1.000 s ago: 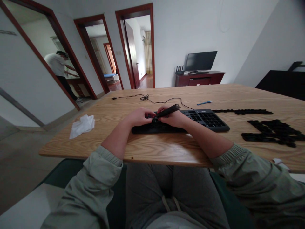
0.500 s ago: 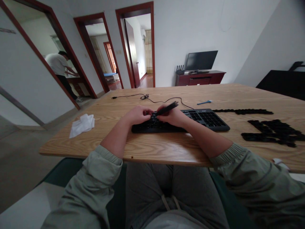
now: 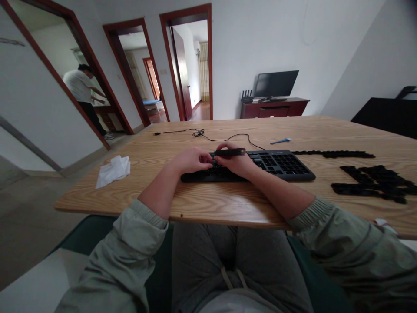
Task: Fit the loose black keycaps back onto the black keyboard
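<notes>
A black keyboard lies along the near side of the wooden table, with bare patches where keycaps are off. Over its left half, my right hand is closed around a dark stick-like tool, its blunt rear end pointing right. The tool's working end is hidden by my fingers. Close beside it, my left hand has thumb and fingers drawn together at the keys. Whatever is in that pinch is too small to make out.
Dark rows and a pile of what look like keycaps lie to the right. A blue brush and the keyboard cable are behind the keyboard. White tissue sits at left. A person bends over in the far-left doorway.
The tool in my right hand has tipped from slanting up to nearly level. Both hands stay over the keyboard's left half, with slight finger movement.
</notes>
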